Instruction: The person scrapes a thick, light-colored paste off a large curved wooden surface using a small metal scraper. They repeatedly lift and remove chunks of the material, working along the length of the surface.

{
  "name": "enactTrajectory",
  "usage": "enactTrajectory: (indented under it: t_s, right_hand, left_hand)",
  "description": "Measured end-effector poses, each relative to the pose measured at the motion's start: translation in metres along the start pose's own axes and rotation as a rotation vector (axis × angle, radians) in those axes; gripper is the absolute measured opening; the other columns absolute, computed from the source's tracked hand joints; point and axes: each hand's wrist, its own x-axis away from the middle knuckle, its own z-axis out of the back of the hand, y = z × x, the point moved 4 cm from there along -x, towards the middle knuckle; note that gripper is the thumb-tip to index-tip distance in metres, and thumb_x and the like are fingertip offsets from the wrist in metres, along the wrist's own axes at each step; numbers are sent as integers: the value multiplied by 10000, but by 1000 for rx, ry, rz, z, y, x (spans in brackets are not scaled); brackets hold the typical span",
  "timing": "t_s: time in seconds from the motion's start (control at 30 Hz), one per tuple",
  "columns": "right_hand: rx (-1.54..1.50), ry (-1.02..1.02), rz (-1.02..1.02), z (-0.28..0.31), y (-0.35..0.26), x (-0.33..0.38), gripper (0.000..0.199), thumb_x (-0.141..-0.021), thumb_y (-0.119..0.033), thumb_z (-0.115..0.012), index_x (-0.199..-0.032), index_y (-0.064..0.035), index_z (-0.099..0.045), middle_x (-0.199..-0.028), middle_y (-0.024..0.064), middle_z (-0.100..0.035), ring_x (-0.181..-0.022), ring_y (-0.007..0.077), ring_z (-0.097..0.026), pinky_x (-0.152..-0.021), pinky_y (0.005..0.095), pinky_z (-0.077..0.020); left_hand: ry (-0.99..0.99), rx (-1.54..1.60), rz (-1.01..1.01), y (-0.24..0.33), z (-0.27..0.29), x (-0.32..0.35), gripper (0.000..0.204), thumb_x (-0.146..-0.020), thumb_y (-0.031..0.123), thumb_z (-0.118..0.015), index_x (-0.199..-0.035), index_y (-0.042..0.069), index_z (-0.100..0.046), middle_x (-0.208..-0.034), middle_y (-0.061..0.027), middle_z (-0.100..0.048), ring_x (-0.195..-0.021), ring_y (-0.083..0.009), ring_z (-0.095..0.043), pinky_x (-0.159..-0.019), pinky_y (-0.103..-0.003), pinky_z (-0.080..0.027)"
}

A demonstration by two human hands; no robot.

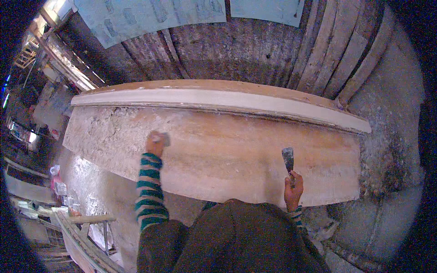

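While gripped: scraper (pixel 288 160), sanding pad (pixel 163 138).

Your left hand (pixel 155 142) hides most of the small grey thing (pixel 165 139) at ten o'clock. Your right hand (pixel 292 189) covers the scraper (pixel 288 160) handle.

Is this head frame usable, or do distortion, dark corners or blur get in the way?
Head view: strong fisheye bend curves the long moulding and bench slab; corners black; light dim and bluish, detail soft; left hand and right hand with the putty knife readable.
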Motion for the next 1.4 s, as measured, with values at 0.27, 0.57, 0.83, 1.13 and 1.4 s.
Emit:
enactTrajectory:
  t_s: [0.27, 0.57, 0.83, 1.13, 1.4]
  right_hand:
    - [48, -29, -48, 0, -1, 2, 262, -816, -84, -566, -1056, 11, -522, -980, 134, -535, -921, 239, -529, -819, 320, -412]
    - [-3, -8, 18, -11, -2, 18, 264, -816, -107, -571, -1048, 13, -528, -984, 133, -547, -932, 243, -530, -823, 318, -414]
    - [88, 36, 5, -22, -17, 28, 271, -788, -48, -579, -1046, 18, -529, -982, 136, -544, -925, 249, -531, -828, 324, -416]
    - [55, 158, -156, -34, -26, 59, 246, -830, -84, -560, -1050, 17, -517, -1010, 130, -545, -924, 219, -529, -815, 325, -425]
    - [64, 5, -158, -53, -45, 90, 282, -819, -88, -565, -1080, 9, -514, -1029, 139, -542, -941, 219, -526, -831, 320, -417]
  left_hand:
    - [-483, 661, 116, 179, -242, 142, 81, -752, 88, -626, -795, 102, -558, -719, 12, -542, -669, -97, -500, -596, -252, -424]
    - [-71, 165, 28, -7, -7, 53, 82, -713, 0, -545, -745, 69, -512, -701, -26, -521, -678, -151, -514, -628, -286, -453]
    - [-50, 127, -110, 16, -15, 6, 107, -748, 63, -588, -781, 74, -487, -700, -54, -502, -670, -173, -505, -596, -320, -436]
    - [-385, 791, 160, 129, -343, 59, 151, -701, 122, -666, -808, 96, -562, -730, 1, -586, -666, -122, -553, -588, -295, -468]
    - [44, 307, 52, -105, -178, -70, 140, -730, 28, -590, -849, 84, -541, -755, -41, -580, -712, -161, -556, -624, -296, -477]
